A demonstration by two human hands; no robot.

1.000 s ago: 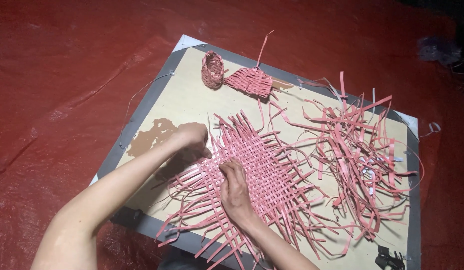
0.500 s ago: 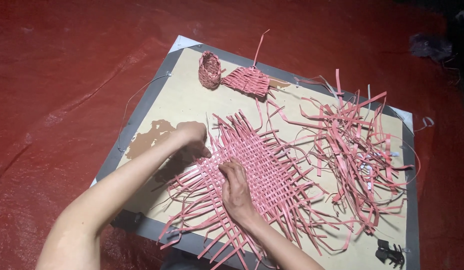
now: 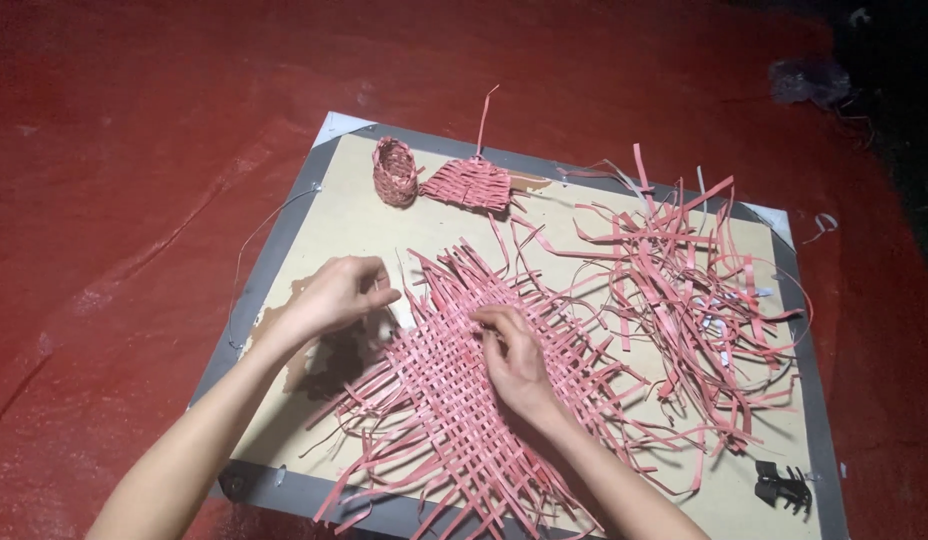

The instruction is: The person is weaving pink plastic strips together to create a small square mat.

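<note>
A flat mat woven of pink paper strips [image 3: 454,390] lies on a tan board [image 3: 364,225] with a grey border. My left hand [image 3: 336,293] hovers at the mat's left edge, fingers curled and pinching the end of a pink strip. On top of the mat's middle rests my right hand [image 3: 511,362], its fingers pressing the weave. Loose strip ends stick out all around the mat.
A loose pile of pink strips [image 3: 684,290] covers the board's right side. A small woven pink basket [image 3: 394,172] and a flat woven piece [image 3: 471,184] sit at the far edge. A black clip [image 3: 782,487] lies at the near right corner. Red sheeting [image 3: 134,150] surrounds the board.
My left hand has lifted off the mat's edge and drawn slightly left, pulling at a strip. My right hand has stayed on the middle of the weave.
</note>
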